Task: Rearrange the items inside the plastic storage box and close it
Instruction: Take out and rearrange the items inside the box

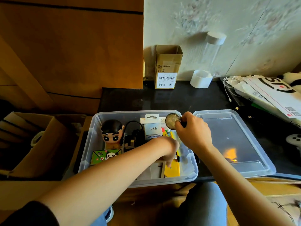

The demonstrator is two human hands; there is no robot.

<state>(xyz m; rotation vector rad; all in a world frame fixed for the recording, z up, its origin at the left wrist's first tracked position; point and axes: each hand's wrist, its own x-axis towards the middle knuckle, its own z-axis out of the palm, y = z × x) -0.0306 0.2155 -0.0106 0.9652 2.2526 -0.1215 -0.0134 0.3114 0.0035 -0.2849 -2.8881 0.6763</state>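
Both hands (193,128) down inside storage box (91,144).

A tall brown cardboard carton (167,66) with barcode labels stands open on the dark tabletop (179,98), well beyond the hands, against the pale patterned wall (228,22). Just to its right a clear tube with a white cap (213,51) leans on that wall above a white cylindrical holder (201,79). Farther right, past the right hand, white cables (228,88) lie beside a stack of white printed packages (270,93). A white game controller (294,140) sits at the right edge. Left of the left arm, an open cardboard box (31,142) rests below wooden panels (70,46).
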